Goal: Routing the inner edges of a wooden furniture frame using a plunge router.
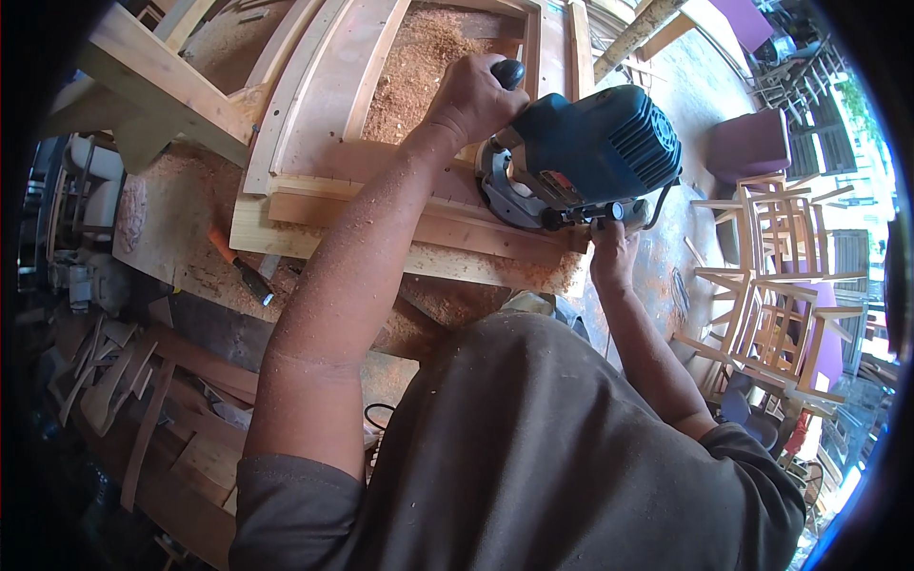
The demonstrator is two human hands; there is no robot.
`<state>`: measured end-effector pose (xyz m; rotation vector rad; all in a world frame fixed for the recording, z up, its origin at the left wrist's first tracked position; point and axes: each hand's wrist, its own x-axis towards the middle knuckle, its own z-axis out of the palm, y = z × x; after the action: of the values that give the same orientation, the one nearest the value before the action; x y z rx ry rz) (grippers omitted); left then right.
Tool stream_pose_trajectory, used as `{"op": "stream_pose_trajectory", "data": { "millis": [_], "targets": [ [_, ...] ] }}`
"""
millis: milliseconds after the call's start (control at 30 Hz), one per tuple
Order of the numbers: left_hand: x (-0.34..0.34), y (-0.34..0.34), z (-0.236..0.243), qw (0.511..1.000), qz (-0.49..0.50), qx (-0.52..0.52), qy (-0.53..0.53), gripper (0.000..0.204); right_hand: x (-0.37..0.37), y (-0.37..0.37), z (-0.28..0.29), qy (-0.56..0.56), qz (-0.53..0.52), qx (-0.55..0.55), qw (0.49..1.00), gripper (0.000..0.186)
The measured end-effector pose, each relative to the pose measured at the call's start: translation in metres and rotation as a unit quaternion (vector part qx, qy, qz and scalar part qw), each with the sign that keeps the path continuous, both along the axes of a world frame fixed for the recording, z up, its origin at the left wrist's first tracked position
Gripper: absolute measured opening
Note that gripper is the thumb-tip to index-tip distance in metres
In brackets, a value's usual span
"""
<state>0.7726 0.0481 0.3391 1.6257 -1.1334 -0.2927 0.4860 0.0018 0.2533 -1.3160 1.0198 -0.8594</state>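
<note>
A dark teal electric router sits on a pale wooden frame at the upper middle, its metal base over the front rail. My left hand is wrapped round the router's black knob handle. On the router's right side, my right hand grips the other handle, largely hidden behind the tool. Wood shavings lie inside the frame's opening and along its near edge. An orange-and-black hand tool lies left of the frame on the dusty worktop.
Stacked bare wooden chair frames and a purple block stand at the right. Thin offcuts and boards are piled at the lower left. An angled timber assembly is at the upper left, and a round pole slants at the top right.
</note>
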Motion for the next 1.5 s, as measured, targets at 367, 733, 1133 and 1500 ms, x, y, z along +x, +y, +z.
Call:
{"op": "stream_pose_trajectory", "data": {
  "millis": [367,733,1133,1500],
  "targets": [
    [-0.005,0.003,-0.002,1.000,0.003,-0.011,0.002,0.013,-0.006,-0.004,-0.015,-0.050,-0.021,0.064,0.996,0.030],
    [-0.005,-0.001,-0.008,1.000,0.016,-0.013,-0.009,0.011,-0.004,-0.006,-0.030,-0.205,-0.035,0.113,0.972,0.028],
    [-0.007,-0.003,-0.012,0.999,0.035,0.009,0.009,0.010,-0.006,-0.005,-0.025,-0.226,-0.024,0.175,0.958,0.024],
    [-0.007,0.001,-0.002,1.000,0.010,0.017,0.023,0.012,-0.007,-0.004,-0.019,-0.214,-0.010,0.174,0.961,0.026]
  ]
}}
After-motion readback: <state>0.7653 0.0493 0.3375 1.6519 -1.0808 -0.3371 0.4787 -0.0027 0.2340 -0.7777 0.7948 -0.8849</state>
